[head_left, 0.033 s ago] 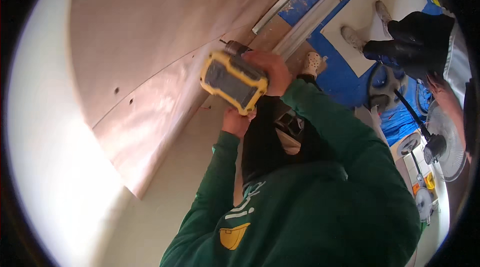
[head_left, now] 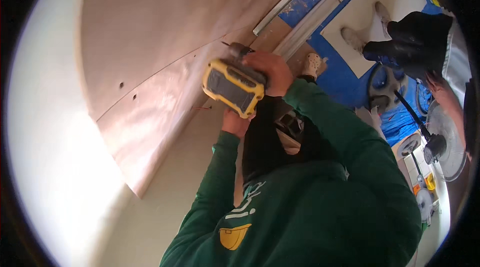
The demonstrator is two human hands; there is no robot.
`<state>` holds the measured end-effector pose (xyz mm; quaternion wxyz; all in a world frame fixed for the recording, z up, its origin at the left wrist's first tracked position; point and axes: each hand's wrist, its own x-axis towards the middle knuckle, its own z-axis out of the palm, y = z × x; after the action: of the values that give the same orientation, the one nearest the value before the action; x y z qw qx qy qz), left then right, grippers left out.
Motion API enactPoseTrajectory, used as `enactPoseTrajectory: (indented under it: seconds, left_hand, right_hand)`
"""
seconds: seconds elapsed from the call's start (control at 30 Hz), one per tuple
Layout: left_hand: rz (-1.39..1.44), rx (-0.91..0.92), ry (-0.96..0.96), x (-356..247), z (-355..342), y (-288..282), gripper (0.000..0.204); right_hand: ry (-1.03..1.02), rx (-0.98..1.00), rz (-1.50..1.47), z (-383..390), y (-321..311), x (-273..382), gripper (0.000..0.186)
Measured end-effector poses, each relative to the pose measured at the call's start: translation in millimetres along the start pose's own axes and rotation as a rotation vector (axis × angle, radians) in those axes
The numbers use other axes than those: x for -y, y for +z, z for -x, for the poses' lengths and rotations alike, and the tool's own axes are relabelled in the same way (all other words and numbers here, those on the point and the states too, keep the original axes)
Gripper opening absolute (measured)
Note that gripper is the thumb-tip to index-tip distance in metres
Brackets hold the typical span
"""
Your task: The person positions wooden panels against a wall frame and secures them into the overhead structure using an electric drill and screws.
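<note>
My right hand (head_left: 272, 71) is closed around a yellow and black cordless drill (head_left: 231, 91), its battery end facing up at me. The thin bit (head_left: 225, 43) points left toward a large brownish wooden panel (head_left: 165, 27); whether it touches the surface is unclear. Below the battery is my left hand (head_left: 236, 122), close against the drill's lower edge, its fingers mostly hidden behind the tool. A long seam crosses the panel, with a few small dark holes (head_left: 121, 85) beside it.
At the right stands another person (head_left: 410, 37) in dark trousers, on a pale sheet over blue floor covering (head_left: 340, 82). Close by that person is a pedestal fan (head_left: 440, 144). Long pale strips (head_left: 305, 24) lie beyond the panel. A red wire (head_left: 201, 108) shows near the panel's edge.
The drill has tipped slightly and its battery end sits a little lower in the picture. The panel's left edge appears shifted slightly right. Both hands stay in nearly the same place.
</note>
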<state>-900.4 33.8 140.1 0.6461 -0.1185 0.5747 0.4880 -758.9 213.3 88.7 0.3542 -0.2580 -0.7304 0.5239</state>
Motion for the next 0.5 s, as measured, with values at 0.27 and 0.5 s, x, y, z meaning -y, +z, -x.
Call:
enactPoseTrajectory:
  seconds: [0.27, 0.5]
  left_hand:
    - [-0.053, -0.135, 0.065, -25.1, -5.5, 36.3, 0.015]
    - [-0.194, -0.171, 0.089, -29.9, -16.7, 87.4, 0.022]
  right_hand:
    - [0.725, -0.209, -0.603, 106.6, -35.1, 60.8, 0.023]
    - [0.807, -0.456, -1.007, 116.0, -85.5, 111.3, 0.023]
